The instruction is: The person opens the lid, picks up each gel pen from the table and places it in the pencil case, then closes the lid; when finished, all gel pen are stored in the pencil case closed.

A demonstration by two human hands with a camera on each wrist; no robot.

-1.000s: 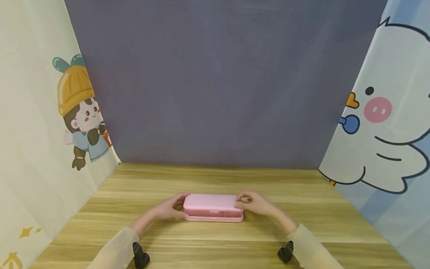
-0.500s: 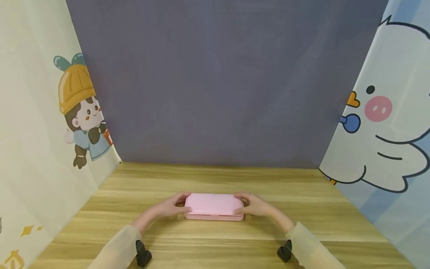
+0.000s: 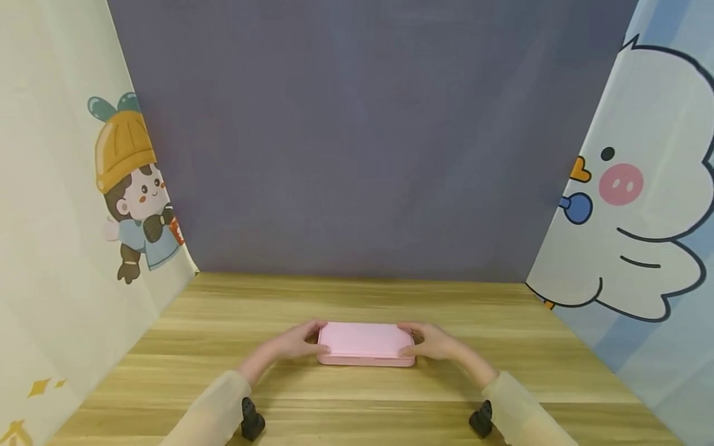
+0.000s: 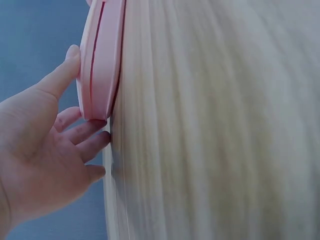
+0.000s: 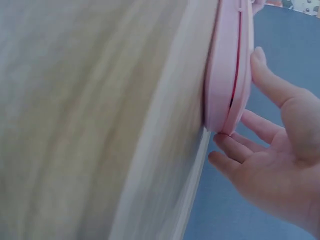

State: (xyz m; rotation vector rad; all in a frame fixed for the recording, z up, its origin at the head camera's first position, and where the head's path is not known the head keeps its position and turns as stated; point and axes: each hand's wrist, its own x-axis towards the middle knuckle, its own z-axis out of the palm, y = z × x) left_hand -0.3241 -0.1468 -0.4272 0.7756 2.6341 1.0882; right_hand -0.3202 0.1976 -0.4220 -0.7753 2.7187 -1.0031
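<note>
A pink pencil case (image 3: 366, 339) lies flat on the table in the head view, its lid down. Its left end is gripped by my left hand (image 3: 298, 341), thumb on the lid's front corner and fingers at the far side. My right hand (image 3: 435, 342) holds the right end in a mirrored way. In the left wrist view, the left thumb touches the lid edge of the case (image 4: 102, 60) and the fingertips meet its end. A thin dark seam runs between lid and base of the case (image 5: 227, 70) in the right wrist view. What is inside is hidden.
The wood-grain table (image 3: 357, 409) reaches back to a dark grey curtain (image 3: 357, 142). Printed cloth walls stand on both sides, with a cartoon child (image 3: 139, 192) on the left and a white cartoon bird (image 3: 641, 198) on the right. Each wrist carries a black device (image 3: 253, 420).
One second ago the lid stood partly raised with a gap at the front; it has come down. Both hands and the case have since shifted slightly right.
</note>
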